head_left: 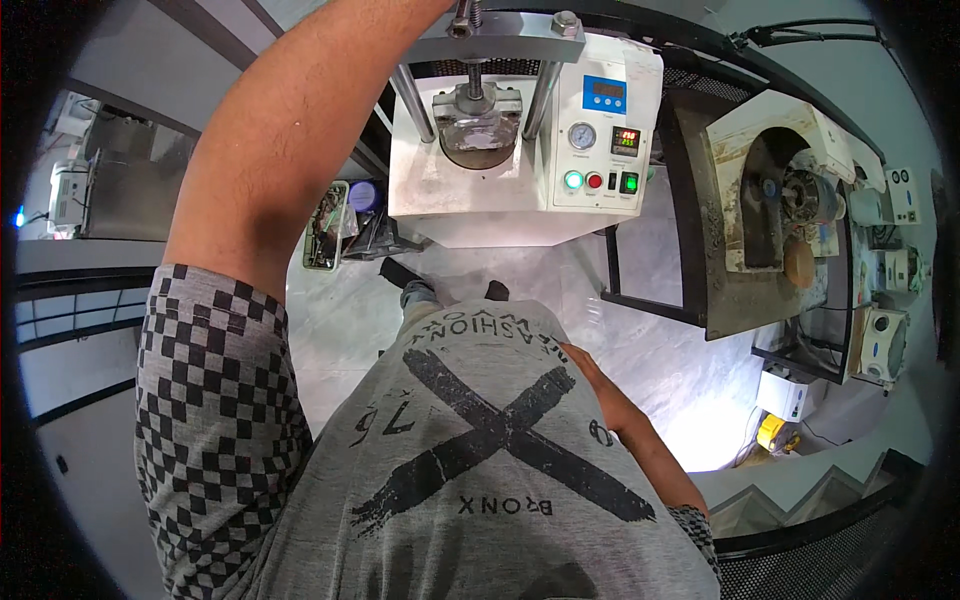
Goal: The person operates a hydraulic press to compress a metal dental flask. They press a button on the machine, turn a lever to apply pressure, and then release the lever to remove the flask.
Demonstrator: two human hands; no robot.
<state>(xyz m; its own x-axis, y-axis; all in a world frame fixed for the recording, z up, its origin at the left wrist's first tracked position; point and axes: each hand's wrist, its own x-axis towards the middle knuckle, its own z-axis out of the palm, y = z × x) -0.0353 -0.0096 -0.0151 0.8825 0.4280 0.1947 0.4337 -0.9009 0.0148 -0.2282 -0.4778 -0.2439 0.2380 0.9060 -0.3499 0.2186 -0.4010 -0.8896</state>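
Observation:
My left arm [290, 130] is raised to the top plate [500, 45] of a white press machine [470, 200]; its hand runs off the upper edge by the threaded screw [462, 20] and is not seen. A round metal mould [477, 125] sits between two steel columns [412, 100] under the plate. My right forearm [630, 420] lies against my side, and the hand [577, 357] is at my waist, mostly hidden by my grey shirt.
The press's control panel [600, 140] carries a blue display, a dial gauge and green and red buttons. A dusty machine on a black frame [770, 200] stands right. A tray of tools [326, 225] lies left. Stairs [800, 500] descend at lower right.

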